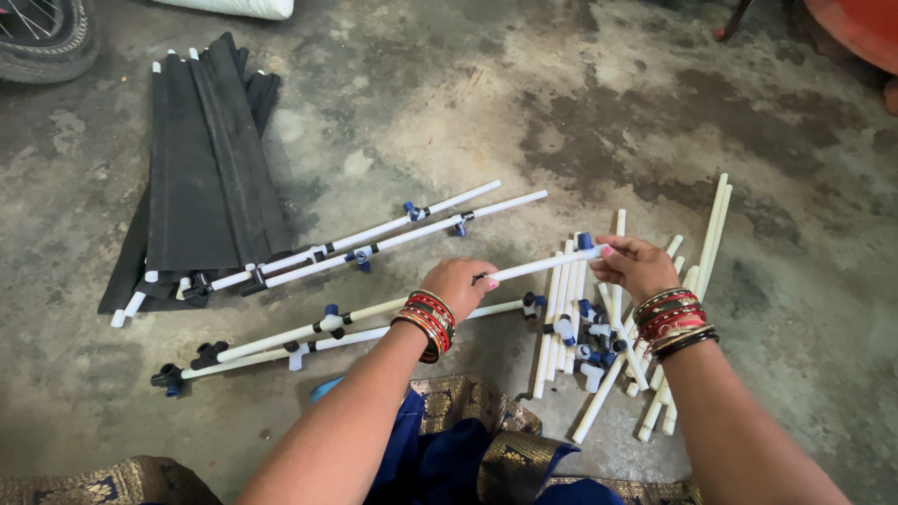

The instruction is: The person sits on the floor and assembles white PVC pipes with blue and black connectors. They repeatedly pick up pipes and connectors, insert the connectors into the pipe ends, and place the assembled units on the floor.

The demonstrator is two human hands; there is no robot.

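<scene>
Head view looked down on a stained concrete floor (pixel 580 112), where a person sat with both arms stretched forward over a blue and gold cloth (pixel 468 440) at the bottom of the frame. The left hand (pixel 456 283) was closed around a thin white rod (pixel 538 266) near its middle, and the right hand (pixel 634 265) pinched the same rod close to its far end, where a small blue connector (pixel 586 241) sat; the hands stood a little apart, joined only by the rod, which hung level above the floor at centre frame. Such a rod looked light, stiff and smooth, likely plastic, so a grip near each end or beside a connector would keep it from sliding or bending. Below the right hand lay a loose pile of white rods (pixel 655 355) with blue and black fittings (pixel 589 341) among them, though how many fittings was hard to count. Left of centre lay two joined rod pairs (pixel 374 238) (pixel 309 337), one running under a folded black fabric bundle (pixel 206 159) in the upper left. A tyre (pixel 47 37) showed at the top left corner, a red object (pixel 861 28) at the top right
</scene>
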